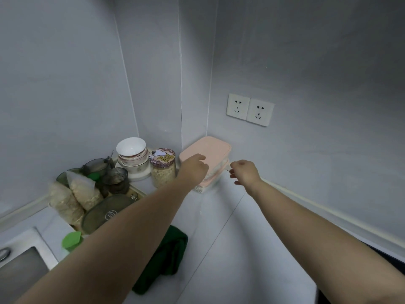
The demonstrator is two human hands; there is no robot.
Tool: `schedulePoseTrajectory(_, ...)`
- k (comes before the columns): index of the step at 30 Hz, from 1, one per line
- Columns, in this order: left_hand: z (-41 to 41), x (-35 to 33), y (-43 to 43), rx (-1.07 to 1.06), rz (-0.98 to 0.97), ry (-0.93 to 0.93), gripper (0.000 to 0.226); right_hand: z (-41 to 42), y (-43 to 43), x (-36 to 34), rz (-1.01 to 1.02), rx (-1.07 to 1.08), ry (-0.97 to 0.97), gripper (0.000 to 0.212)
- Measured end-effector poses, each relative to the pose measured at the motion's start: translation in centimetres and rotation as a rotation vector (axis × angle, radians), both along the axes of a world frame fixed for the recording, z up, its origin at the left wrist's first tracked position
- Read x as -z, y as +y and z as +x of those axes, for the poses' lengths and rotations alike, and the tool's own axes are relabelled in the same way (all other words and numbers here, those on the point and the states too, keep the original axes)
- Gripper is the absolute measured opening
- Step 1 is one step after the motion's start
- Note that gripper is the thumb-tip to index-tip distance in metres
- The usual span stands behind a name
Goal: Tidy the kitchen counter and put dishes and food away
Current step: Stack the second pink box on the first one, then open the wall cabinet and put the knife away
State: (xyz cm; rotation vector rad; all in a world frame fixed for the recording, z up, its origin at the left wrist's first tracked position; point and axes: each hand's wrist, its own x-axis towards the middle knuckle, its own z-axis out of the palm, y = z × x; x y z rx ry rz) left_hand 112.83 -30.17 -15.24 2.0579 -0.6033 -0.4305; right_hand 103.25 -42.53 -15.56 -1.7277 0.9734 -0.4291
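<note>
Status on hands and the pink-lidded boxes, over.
Left hand over stacked pink-lidded boxes, no grip seen. Right hand loose beside them. Cartoon-lid jar close on their left.

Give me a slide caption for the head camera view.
Left hand and right hand reach for the pink-lidded container in the corner.
</note>
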Motion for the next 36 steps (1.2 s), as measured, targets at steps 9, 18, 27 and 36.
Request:
schedulePoseTrajectory(9,-4.2,1.3,3.1,0.162,0.265,-0.483,0.059,-4.9,2.7,0.5,-0.645,-0.286,0.212,0.039)
schedulePoseTrajectory(18,-8.4,-0.9,7.4,0.268,0.419,-0.843,0.067,-10.0,7.5,-1.0,-0.906,-0.282,0.292,0.048)
schedulePoseTrajectory(27,-10.0,-9.0,14.8,0.225,0.330,-0.970,0.072,-11.4,15.0,-9.0,-1.064,-0.143,0.272,0.055)
schedulePoseTrajectory(36,-11.5,-16.5,19.1,0.151,0.173,-1.123,0.072,-14.0,20.3,-18.4,-1.284,-0.010,0.197,0.054)
